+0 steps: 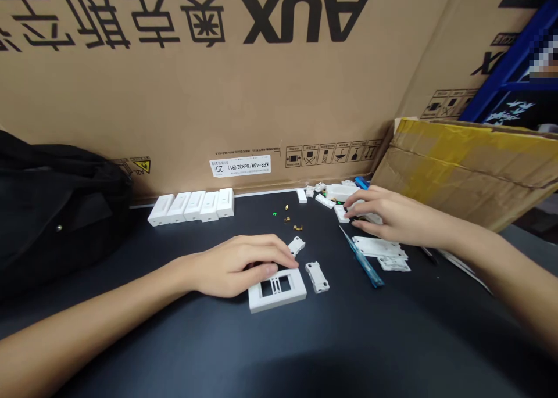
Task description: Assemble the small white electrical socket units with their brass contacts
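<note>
My left hand (pixel 244 265) lies over the far edge of a white wall-switch frame (pixel 279 299), gripping it with the thumb and fingers. Just beyond and to the right of that frame are two small white plastic brackets (pixel 317 277), one partly behind my fingers. My right hand (pixel 387 215) reaches in from the right with its fingers apart, the tips at a small white rocker piece (pixel 341 213). Below it lies a translucent blue screwdriver (pixel 366 264), beside white backing plates (pixel 378 247). Small brass contacts (pixel 297 228) and a green bit (pixel 274 214) lie between my hands.
Several white switches (pixel 192 206) stand in a row at the back left. More white parts (pixel 342 192) are piled at the back right. A large cardboard box (pixel 261 96) walls off the back; an open carton (pixel 462 171) stands right, a black bag (pixel 56 212) left.
</note>
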Demonstrator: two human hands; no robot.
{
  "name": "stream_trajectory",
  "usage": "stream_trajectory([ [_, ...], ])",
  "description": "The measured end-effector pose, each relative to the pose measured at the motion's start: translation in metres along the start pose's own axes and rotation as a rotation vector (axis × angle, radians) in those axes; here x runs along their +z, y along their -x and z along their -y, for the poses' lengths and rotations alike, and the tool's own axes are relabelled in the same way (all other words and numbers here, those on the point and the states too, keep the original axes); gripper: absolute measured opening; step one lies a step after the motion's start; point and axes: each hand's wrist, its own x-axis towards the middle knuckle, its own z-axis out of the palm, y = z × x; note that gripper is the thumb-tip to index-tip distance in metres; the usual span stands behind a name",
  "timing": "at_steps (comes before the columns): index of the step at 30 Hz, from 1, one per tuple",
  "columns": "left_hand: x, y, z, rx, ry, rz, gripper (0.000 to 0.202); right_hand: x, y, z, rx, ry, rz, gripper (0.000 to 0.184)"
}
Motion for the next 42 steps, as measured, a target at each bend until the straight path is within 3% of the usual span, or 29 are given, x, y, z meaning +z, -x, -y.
stream_trajectory([
  [6,-0.002,0.004,0.006,-0.028,-0.07,-0.059,0.029,0.0,-0.001,0.002,-0.003,-0.006,0.027,0.037],
  [13,-0.001,0.002,0.001,-0.029,-0.162,-0.004,0.034,0.003,-0.002,0.014,0.073,-0.006,-0.058,0.034],
  [16,0.0,0.003,0.002,-0.04,-0.15,-0.021,0.032,0.001,-0.002,0.03,0.067,-0.047,-0.102,0.037],
  [20,0.001,0.005,0.003,-0.085,-0.162,-0.018,0.037,-0.01,0.001,0.067,0.009,-0.138,-0.135,0.042],
  [24,0.001,0.005,0.004,-0.108,-0.186,0.028,0.044,-0.018,0.005,0.097,-0.07,-0.289,0.017,0.023],
  [29,0.002,0.005,0.003,-0.131,-0.162,0.023,0.037,-0.009,0.006,0.096,-0.003,-0.358,0.175,0.013],
  [32,0.003,0.006,0.0,-0.138,-0.152,0.017,0.031,-0.002,0.003,0.092,-0.001,-0.391,0.111,0.008],
  [37,0.004,0.007,-0.005,-0.167,-0.21,0.014,0.033,0.009,-0.003,0.086,-0.05,-0.387,-0.128,0.007],
  [42,0.004,0.007,-0.006,-0.172,-0.19,0.029,0.033,0.016,-0.008,0.081,0.053,-0.361,-0.311,0.003],
])
